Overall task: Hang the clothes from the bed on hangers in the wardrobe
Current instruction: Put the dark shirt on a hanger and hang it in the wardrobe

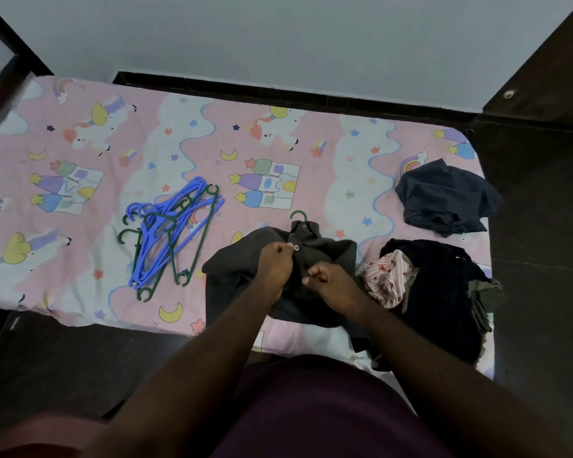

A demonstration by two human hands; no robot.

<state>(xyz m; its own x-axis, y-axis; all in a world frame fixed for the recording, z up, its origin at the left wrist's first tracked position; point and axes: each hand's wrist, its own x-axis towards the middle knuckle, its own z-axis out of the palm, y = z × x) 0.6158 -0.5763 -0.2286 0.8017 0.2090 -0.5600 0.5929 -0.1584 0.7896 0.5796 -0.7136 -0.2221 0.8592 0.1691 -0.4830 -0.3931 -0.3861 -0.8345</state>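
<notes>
- Both hands work close together on the near edge of the bed (80, 143). The left hand (276, 270) pinches the shirt's front edge beside a pale button (296, 248). The right hand (328, 280) is curled and pinches the cloth just below.
- The grey shirt (336, 252) lies flat on the bed under the hands. A green hook (299, 214) pokes out of its collar, so it seems to be on a hanger already.
- Step in hand, as I judge it: buttoning the shirt so it stays on the hanger.
- Next move likely calls for gripping the hook, lifting the shirt clear of the bed and carrying it to the wardrobe rail, which is not in view.
- Just right of the shirt is a dark pile (444, 292) with a pink striped piece (389, 279), not yet hung.
- Left of the shirt, spare hangers (166, 233) lie in a tangled heap.
- Farther right lies a navy garment (444, 196).
- Beyond it stands a dark door (549, 61), perhaps the wardrobe.
</notes>
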